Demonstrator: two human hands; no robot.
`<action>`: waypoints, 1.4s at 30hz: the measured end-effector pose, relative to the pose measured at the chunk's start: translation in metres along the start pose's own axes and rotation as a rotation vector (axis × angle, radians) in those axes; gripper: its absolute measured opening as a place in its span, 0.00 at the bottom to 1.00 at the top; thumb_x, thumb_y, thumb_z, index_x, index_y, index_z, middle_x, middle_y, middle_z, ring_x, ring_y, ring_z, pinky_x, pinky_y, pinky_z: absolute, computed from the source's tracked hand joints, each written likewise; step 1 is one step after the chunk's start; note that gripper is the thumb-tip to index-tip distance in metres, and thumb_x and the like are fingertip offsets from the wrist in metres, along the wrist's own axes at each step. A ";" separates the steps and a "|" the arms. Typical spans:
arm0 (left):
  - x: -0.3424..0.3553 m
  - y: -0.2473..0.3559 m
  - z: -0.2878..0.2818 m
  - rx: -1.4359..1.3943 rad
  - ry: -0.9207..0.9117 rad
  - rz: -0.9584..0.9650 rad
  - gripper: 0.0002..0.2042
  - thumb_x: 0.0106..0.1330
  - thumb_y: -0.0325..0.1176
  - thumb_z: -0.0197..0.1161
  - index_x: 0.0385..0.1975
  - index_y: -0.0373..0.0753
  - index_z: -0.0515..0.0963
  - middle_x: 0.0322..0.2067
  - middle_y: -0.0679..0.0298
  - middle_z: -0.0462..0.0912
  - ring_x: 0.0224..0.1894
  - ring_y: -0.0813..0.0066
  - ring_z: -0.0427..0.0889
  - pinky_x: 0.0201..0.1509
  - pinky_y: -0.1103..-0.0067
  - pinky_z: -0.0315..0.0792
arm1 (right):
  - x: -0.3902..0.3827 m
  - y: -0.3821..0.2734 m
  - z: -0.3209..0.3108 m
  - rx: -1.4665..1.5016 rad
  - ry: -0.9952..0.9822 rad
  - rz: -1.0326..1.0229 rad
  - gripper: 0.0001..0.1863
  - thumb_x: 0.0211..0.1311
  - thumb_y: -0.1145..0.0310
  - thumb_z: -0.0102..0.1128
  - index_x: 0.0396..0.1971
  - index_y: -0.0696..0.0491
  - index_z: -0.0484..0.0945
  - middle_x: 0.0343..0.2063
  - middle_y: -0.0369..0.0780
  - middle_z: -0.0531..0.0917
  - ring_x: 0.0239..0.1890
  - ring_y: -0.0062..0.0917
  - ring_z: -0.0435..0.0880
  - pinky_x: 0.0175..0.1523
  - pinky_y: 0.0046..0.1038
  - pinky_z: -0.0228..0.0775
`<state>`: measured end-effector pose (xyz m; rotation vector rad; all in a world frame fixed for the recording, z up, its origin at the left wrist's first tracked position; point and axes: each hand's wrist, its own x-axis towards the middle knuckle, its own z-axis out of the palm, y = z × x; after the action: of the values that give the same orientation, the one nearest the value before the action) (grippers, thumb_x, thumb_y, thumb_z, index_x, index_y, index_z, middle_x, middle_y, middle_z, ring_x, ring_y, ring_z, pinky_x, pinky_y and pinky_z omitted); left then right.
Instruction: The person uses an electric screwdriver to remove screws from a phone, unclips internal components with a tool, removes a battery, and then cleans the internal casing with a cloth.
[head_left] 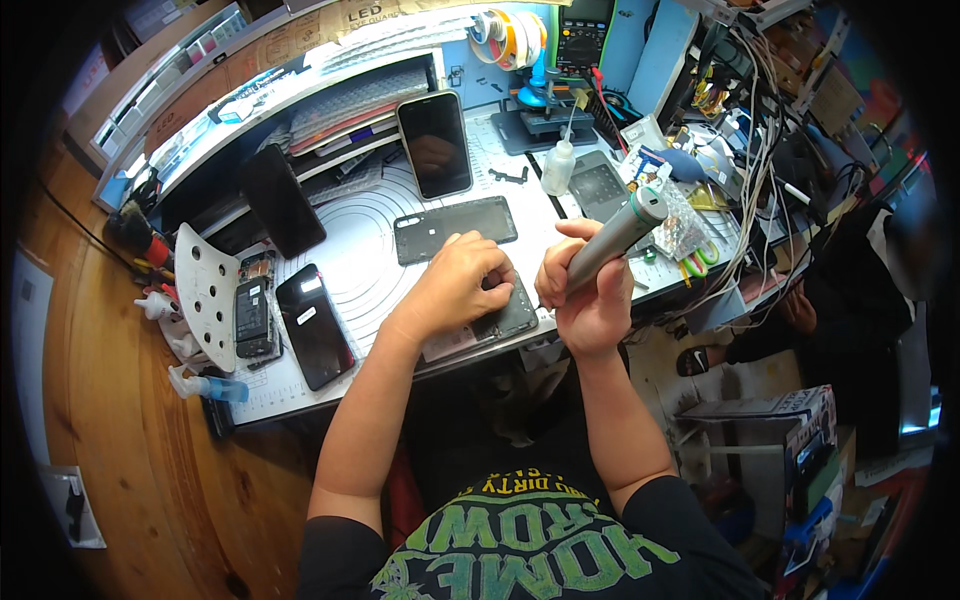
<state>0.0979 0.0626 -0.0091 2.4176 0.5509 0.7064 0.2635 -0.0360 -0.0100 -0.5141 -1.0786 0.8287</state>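
Note:
My right hand [593, 310] is wrapped round a thick grey electric screwdriver [612, 240], held tilted with its butt end up to the right. Its working tip is hidden by my fingers. My left hand [452, 282] is over an opened phone [515, 312] at the desk's front edge, fingers curled in and thumb pressed toward them. Whatever is in that pinch is too small or covered to make out. Just beyond my left hand lies a detached dark phone back cover [425, 236].
A phone [435, 145] leans upright at the back, and two dark phones [282, 200] [315, 325] are on the left. A dropper bottle [558, 168] stands beyond my right hand. Tangled cables [770, 150] crowd the right side. A blue spray bottle [210, 386] sits at the left corner.

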 end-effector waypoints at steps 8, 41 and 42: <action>-0.001 0.000 -0.005 0.020 -0.019 0.011 0.03 0.55 0.29 0.69 0.27 0.40 0.84 0.29 0.64 0.82 0.41 0.63 0.77 0.52 0.70 0.68 | 0.003 0.000 0.006 0.020 0.006 0.003 0.41 0.74 0.37 0.49 0.58 0.66 0.68 0.21 0.39 0.71 0.19 0.22 0.67 0.24 0.25 0.58; -0.002 0.000 0.000 0.066 0.033 0.100 0.04 0.55 0.30 0.67 0.27 0.40 0.80 0.30 0.64 0.80 0.40 0.63 0.76 0.50 0.70 0.67 | 0.008 0.006 0.009 0.050 -0.091 0.047 0.36 0.76 0.43 0.51 0.54 0.69 0.75 0.21 0.34 0.75 0.21 0.12 0.67 0.24 0.16 0.55; -0.002 0.000 0.000 0.058 0.042 0.096 0.04 0.55 0.30 0.67 0.27 0.40 0.80 0.30 0.64 0.80 0.40 0.64 0.76 0.50 0.70 0.67 | 0.008 0.006 0.010 0.050 -0.093 0.048 0.36 0.76 0.43 0.51 0.54 0.69 0.75 0.21 0.34 0.75 0.21 0.12 0.67 0.24 0.16 0.55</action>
<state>0.0962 0.0614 -0.0103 2.5019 0.4810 0.7935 0.2544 -0.0264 -0.0063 -0.4649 -1.1317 0.9274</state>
